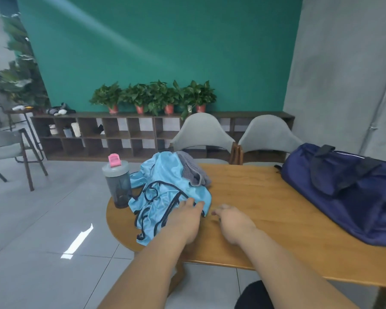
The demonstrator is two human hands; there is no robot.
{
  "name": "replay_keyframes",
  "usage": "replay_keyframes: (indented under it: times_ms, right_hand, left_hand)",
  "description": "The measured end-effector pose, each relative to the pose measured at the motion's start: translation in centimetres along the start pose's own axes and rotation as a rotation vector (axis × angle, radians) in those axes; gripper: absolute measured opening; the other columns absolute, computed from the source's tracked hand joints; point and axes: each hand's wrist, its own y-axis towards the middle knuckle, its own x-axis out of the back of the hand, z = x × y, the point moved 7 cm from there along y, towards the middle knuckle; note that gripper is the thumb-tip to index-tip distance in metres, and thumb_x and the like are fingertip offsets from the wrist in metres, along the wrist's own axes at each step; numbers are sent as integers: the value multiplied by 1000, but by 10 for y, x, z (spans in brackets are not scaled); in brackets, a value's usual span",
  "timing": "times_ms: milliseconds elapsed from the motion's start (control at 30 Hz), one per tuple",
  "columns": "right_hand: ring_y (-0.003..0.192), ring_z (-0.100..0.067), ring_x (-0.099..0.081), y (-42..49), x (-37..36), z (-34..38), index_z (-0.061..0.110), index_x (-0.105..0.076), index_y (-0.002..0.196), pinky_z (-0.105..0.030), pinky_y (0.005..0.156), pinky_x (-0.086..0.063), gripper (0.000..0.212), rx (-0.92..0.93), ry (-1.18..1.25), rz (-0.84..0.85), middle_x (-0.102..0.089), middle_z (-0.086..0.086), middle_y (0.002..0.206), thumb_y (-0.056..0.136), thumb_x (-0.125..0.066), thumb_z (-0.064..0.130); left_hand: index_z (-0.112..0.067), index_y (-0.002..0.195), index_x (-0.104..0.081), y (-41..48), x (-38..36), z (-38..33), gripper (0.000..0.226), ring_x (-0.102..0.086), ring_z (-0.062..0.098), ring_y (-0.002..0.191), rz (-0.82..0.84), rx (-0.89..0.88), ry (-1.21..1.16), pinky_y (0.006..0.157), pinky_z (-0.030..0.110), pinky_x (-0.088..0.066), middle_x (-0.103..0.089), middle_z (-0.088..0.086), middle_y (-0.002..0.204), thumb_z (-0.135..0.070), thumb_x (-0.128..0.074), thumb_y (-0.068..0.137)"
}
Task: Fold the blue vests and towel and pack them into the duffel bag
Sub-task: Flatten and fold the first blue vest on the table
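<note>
On the table (pixel 265 208), the vests (pixel 163 188) lie heaped at the left end, with the towel (pixel 193 172) touching their far side. The shaker bottle (pixel 118 184) stands just left of them, at the left edge. The duffel bag (pixel 343 190) sits at the right end. Two chairs (pixel 202 132) stand behind the far edge; behind them, a shelf unit (pixel 120 134) carries potted plants (pixel 154 97).

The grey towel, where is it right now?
In the head view, the grey towel lies bunched at the far left edge of the table, behind the heap of blue vests.
</note>
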Motion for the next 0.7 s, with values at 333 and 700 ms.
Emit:
replay_keyframes:
  times_ms: [333, 700]
  right_hand:
    - [135, -27, -50, 34, -6, -16, 34, -44, 153, -40, 111, -45, 54, 62, 100, -65, -46, 6, 150, 100, -51, 24]
    - [143, -23, -37, 96, 10, 68, 36, -50, 150, -39, 109, -46, 53, 269, 55, -258, -29, 7, 164, 100, -54, 21]
  left_hand:
    - [-23, 157, -31, 35, 6, 3, 67, -31, 33, 146, -75, 69, 100, 116, 47, -36, -28, 10, 159, -10, -57, 96]
    - [-24, 163, -16, 58, 11, 113, 71, -13, 38, 155, -211, 261, 7, 123, 50, -29, -12, 15, 168, -22, -52, 103]
